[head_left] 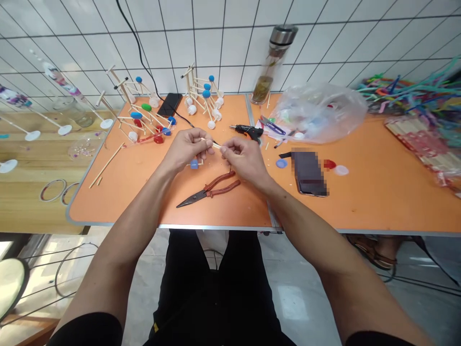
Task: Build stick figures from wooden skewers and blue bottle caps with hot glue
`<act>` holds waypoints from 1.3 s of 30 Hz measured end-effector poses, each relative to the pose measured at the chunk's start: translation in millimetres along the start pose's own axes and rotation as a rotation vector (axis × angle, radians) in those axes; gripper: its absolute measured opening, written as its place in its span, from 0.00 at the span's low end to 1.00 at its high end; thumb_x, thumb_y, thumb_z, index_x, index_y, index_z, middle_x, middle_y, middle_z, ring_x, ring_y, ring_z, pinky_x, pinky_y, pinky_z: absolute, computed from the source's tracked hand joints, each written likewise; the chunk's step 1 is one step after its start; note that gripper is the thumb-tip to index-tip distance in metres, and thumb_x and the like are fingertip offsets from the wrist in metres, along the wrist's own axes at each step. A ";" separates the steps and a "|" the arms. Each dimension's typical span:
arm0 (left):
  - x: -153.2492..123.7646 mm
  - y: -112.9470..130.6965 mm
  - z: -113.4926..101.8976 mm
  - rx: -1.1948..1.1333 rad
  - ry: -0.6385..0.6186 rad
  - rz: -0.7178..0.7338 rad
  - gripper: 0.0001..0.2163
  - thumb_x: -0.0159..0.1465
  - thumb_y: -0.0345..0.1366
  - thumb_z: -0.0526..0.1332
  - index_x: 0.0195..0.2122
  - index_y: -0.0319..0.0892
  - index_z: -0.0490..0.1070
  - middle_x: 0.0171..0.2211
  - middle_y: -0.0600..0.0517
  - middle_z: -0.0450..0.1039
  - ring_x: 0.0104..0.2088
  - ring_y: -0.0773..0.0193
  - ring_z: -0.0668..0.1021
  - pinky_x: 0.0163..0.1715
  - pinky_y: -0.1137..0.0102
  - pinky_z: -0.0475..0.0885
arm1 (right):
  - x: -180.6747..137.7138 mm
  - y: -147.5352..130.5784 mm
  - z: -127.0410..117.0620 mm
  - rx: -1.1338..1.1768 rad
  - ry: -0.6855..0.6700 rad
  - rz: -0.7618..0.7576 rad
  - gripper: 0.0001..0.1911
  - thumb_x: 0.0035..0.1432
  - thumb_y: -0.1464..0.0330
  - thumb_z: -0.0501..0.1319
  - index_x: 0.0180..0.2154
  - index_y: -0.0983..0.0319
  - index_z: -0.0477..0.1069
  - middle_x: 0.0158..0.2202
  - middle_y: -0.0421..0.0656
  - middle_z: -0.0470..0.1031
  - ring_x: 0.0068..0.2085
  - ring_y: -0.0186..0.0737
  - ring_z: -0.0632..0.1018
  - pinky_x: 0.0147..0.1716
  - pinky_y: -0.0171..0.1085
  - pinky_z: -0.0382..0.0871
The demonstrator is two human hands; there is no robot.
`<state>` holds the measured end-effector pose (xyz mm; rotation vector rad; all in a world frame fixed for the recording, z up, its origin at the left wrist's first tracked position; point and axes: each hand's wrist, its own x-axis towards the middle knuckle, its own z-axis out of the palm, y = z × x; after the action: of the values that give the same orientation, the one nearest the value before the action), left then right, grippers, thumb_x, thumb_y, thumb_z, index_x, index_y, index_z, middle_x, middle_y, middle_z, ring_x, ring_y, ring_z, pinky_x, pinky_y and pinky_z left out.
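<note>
1. One thin stick [216,146] is pinched between fingertips of the left hand [188,149] and right hand [247,159], the hands just beside each other above the table [360,192], between its near and far edges
2. Light, even pressure and steady wrists should keep so slim a piece straight
3. One pair of pliers [208,191] lies toward the near edge, one glue gun [248,131] toward the far edge
4. Two phones: a black phone [170,105] by the far edge, another phone [309,173] right of the hands
5. One bottle [268,67] at the far edge
</note>
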<state>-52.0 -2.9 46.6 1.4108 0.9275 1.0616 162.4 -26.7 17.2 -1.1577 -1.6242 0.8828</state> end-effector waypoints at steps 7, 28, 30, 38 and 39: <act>4.4 -3.2 -0.4 -0.154 0.066 -0.066 0.28 0.44 0.53 0.89 0.31 0.39 0.80 0.29 0.48 0.85 0.21 0.71 0.78 0.21 0.78 0.73 | -2.3 -5.3 14.8 0.172 -0.016 0.092 0.08 0.67 0.62 0.67 0.36 0.58 0.78 0.30 0.39 0.80 0.29 0.37 0.80 0.31 0.36 0.75; 4.4 -13.7 7.5 -0.139 0.145 -0.028 0.27 0.44 0.51 0.89 0.37 0.40 0.85 0.28 0.51 0.84 0.25 0.68 0.81 0.27 0.75 0.76 | -0.3 -7.8 15.8 0.229 -0.104 0.136 0.08 0.68 0.66 0.67 0.34 0.58 0.75 0.28 0.37 0.80 0.25 0.33 0.78 0.28 0.33 0.70; 4.7 -14.2 7.0 -0.139 0.144 -0.019 0.27 0.44 0.51 0.89 0.37 0.41 0.84 0.28 0.51 0.84 0.25 0.68 0.81 0.26 0.75 0.75 | 0.1 -7.7 16.1 0.273 -0.127 0.153 0.09 0.68 0.66 0.67 0.33 0.59 0.75 0.28 0.38 0.80 0.25 0.33 0.77 0.28 0.33 0.70; 4.3 -15.4 8.6 -0.114 0.122 0.070 0.25 0.47 0.52 0.89 0.33 0.41 0.82 0.26 0.51 0.83 0.26 0.68 0.82 0.28 0.76 0.76 | 3.1 -4.8 12.7 0.350 -0.180 0.195 0.15 0.65 0.58 0.73 0.32 0.59 0.74 0.27 0.38 0.79 0.25 0.31 0.75 0.26 0.31 0.69; 4.0 -14.8 8.8 -0.110 0.123 0.083 0.25 0.48 0.53 0.88 0.33 0.41 0.82 0.26 0.51 0.83 0.26 0.68 0.82 0.28 0.76 0.77 | 2.4 -4.6 12.2 0.345 -0.186 0.189 0.15 0.65 0.58 0.73 0.32 0.59 0.75 0.28 0.38 0.80 0.25 0.31 0.75 0.27 0.31 0.70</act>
<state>-42.2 -0.1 32.3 1.3136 0.8907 1.2547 149.2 -26.3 18.2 -1.0179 -1.4474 1.3685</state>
